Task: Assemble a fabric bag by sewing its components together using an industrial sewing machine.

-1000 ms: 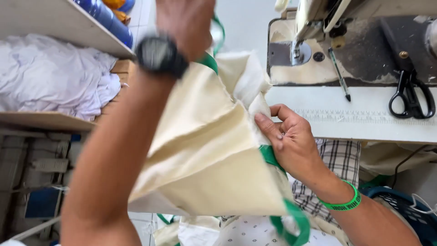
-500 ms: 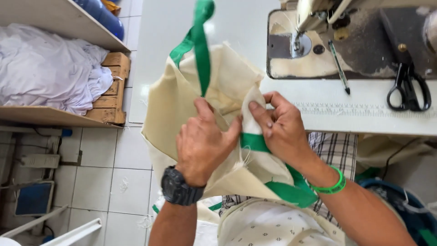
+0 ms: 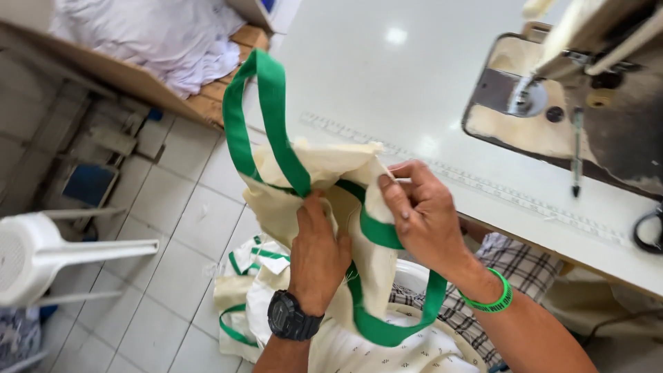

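Note:
A cream cloth bag [image 3: 286,200] with green handles [image 3: 266,117] is bunched up in front of me, at the edge of the white sewing table [image 3: 387,83]. My left hand [image 3: 319,252], with a black watch on the wrist, is pushed into the bag's fabric from below. My right hand [image 3: 421,211], with a green wristband, pinches the bag's upper edge by the green trim. One handle loops upward; the other hangs down over my lap.
A sewing machine [image 3: 587,90] stands at the table's far right, with scissors [image 3: 649,231] at the right edge. More cream and green bags [image 3: 245,290] lie on the tiled floor. A white plastic chair [image 3: 48,259] is at left, and white cloth [image 3: 159,34] is piled on a shelf.
The bag was held high and spread out by my raised left hand. It is now lowered and bunched, my left hand is inside it, and the view has swung right over the table.

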